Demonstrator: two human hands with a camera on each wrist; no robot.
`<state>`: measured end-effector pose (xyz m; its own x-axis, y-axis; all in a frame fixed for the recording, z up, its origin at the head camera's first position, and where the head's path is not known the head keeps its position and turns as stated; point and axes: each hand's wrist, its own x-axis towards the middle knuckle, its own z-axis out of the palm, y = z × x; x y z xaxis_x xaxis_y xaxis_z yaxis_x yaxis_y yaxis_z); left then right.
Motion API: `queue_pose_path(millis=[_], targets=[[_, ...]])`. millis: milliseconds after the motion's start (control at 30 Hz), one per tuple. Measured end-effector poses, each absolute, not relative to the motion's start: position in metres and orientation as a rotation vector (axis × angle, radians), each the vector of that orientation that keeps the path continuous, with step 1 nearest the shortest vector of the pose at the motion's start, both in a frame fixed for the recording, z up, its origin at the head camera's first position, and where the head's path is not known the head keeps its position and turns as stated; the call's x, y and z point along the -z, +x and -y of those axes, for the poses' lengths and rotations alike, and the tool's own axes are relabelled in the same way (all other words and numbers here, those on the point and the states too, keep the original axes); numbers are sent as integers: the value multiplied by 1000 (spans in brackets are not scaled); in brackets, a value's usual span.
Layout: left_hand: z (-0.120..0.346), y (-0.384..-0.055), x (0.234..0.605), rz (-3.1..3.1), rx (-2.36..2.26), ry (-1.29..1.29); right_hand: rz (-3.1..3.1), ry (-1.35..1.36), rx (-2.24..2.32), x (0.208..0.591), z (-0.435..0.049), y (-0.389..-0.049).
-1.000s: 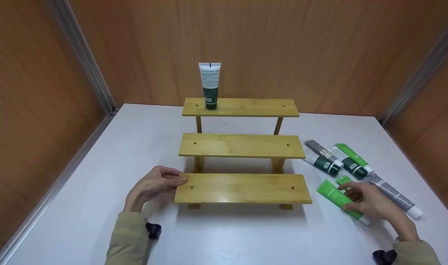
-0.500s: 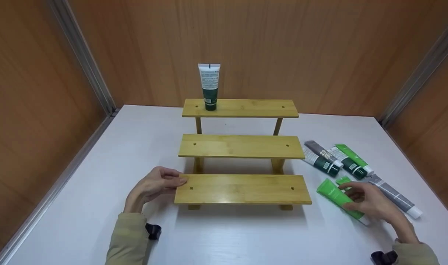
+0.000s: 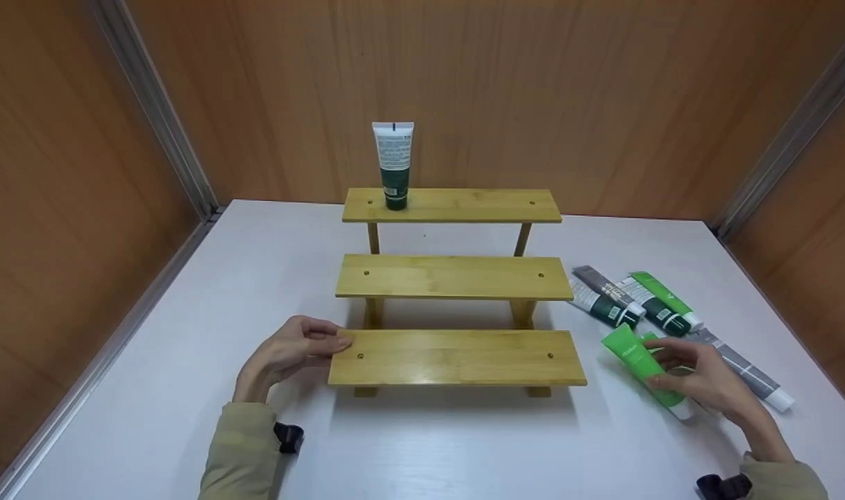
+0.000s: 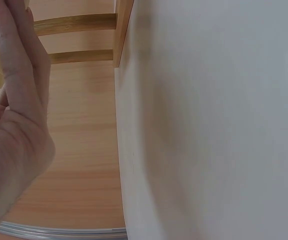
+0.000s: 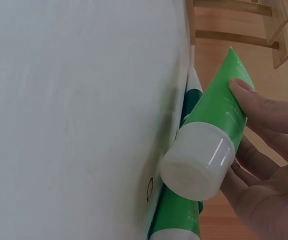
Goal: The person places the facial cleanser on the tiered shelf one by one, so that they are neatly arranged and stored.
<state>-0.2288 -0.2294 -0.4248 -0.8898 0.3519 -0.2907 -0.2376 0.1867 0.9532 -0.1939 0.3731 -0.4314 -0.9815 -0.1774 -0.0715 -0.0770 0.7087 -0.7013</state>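
Head view downward, wrist views close, rack (image 3: pixel 454 277) shared

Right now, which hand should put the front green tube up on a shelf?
Probably the right hand: it pinches the front green tube, while the left hand holds the lowest board.

The stand (image 3: pixel 457 357) looks smooth, glossy wood, the held tube (image 3: pixel 636 357) smooth plastic with a shiny cap (image 5: pixel 198 162).

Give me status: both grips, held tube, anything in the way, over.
Left grip holding left end of bottom shelf. Right grip pinching green tube, tilted. Other tubes close beyond; nothing lying over the held one.
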Motion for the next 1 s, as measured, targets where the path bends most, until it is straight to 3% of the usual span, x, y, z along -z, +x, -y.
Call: queue_pose_path(millis=[1000], targets=[[229, -230, 425, -2026, -1730, 100, -2756, -26, 1513, 426, -353, -196]])
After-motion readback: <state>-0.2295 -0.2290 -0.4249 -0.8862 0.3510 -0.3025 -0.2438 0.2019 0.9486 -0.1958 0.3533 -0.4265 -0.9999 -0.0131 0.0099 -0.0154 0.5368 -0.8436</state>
